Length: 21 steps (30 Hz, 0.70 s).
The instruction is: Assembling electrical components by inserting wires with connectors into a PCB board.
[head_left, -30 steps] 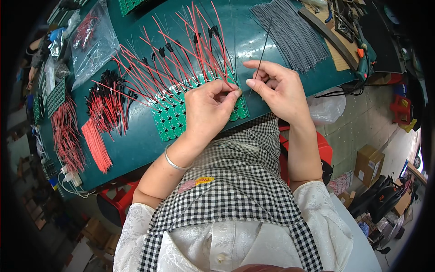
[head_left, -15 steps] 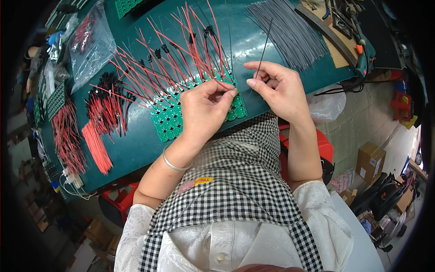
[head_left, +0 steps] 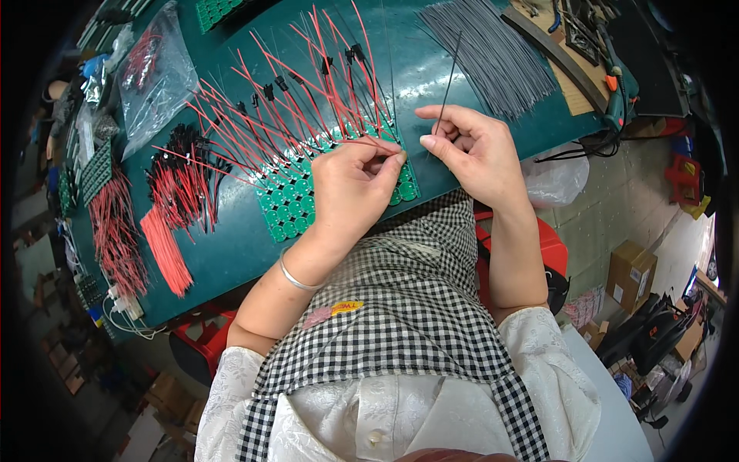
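My left hand [head_left: 350,185] is closed in a pinch over the right end of a green circuit board panel [head_left: 286,206] made of many small round boards. Between its thumb and fingertips is a red wire [head_left: 369,144], whose tip is hidden. Just to the right, my right hand [head_left: 486,158] pinches a thin black wire [head_left: 452,73] that points up and away, nearly upright. Rows of red and black wires [head_left: 265,108], several with black connectors, rise from the panel's far side.
Loose grey wires [head_left: 493,58] lie in a wide bundle at the far right. Red wire bundles [head_left: 167,254] and wires with black connectors [head_left: 183,173] lie to the left, beside a clear plastic bag [head_left: 158,85]. A green-and-orange tool [head_left: 618,96] rests on the right edge of the table.
My left hand has shifted slightly to the right, still pinching the red wire. My right hand and the black wire have hardly moved.
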Each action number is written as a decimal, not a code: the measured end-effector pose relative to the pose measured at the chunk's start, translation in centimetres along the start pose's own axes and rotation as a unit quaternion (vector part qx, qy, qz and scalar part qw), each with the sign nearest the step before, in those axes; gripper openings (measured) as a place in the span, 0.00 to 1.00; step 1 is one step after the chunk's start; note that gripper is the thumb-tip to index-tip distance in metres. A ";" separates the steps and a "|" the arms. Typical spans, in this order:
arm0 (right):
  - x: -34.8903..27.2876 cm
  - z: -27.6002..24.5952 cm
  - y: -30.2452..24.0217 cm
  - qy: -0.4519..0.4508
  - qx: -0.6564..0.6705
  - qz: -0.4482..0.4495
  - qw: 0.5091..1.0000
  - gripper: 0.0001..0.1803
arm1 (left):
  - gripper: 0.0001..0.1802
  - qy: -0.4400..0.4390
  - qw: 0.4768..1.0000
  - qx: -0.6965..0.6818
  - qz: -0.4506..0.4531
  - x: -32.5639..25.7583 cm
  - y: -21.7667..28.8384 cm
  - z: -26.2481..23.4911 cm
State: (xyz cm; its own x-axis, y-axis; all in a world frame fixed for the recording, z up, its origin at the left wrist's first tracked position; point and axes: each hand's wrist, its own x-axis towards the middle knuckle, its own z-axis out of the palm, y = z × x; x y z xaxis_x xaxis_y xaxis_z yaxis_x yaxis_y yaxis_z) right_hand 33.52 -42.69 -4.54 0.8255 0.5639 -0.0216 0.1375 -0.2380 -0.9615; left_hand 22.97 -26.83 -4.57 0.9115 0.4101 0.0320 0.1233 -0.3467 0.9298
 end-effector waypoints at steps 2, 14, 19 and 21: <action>0.0 -0.1 -0.2 0.001 -0.002 0.006 1.000 0.17 | 0.04 0.008 1.000 0.018 0.013 0.0 0.1 0.1; -0.2 -0.1 0.1 0.008 0.013 -0.007 1.000 0.17 | 0.04 0.014 1.000 0.020 0.008 -0.1 0.0 -0.3; -0.3 -0.1 0.0 0.007 0.013 -0.004 1.000 0.17 | 0.06 0.016 0.996 0.059 0.062 -0.1 -0.3 -0.2; -0.4 -0.1 -0.2 0.006 0.013 0.000 1.000 0.18 | 0.09 0.020 0.996 0.058 0.063 -0.1 -0.1 0.0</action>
State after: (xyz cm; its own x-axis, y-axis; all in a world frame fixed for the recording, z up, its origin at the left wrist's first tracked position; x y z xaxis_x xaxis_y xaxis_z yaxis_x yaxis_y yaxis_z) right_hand 33.24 -42.95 -4.27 0.8319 0.5546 -0.0196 0.1222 -0.2174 -0.9684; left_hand 22.83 -26.87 -4.65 0.9064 0.3896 0.1631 0.0555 -0.4927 0.8684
